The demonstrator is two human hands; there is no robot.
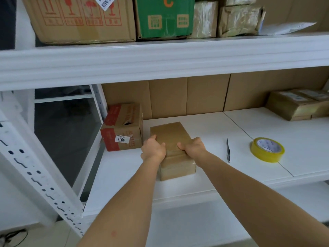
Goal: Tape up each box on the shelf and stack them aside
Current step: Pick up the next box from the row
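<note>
From the head view, both hands rest on a plain brown box (171, 139) that sits near the front of the white shelf (204, 125), toward its left side. The left hand (153, 149) grips the box's left top edge, its fingers (153, 137) curled over that edge with the thumb lying across the lid. The right hand (193, 146) grips the opposite side in the same way, fingers wrapped over the right edge and the thumb pointing inward. A second brown box (177, 169) appears to lie directly beneath the held one, so the two form a small stack; the exact seam between them is partly hidden by the wrists.

Just left of this stack stands a red-printed carton (122, 128) with a white label, its top flap torn open. To the right, well apart from the hands, a pen-like cutter (228, 150) lies on the shelf, and farther right sits a roll of yellow tape (267, 149), untouched. In the far right corner several taped parcels (299, 104) are piled together. The upper shelf carries a large tan carton (78, 18), a green box (164, 16) and wrapped bundles (240, 20).

As for progress, the held box looks closed and is probably being set on its stack. The parcels at the right seem finished. The red-printed carton's open flap suggests at least one box remains to be taped.
</note>
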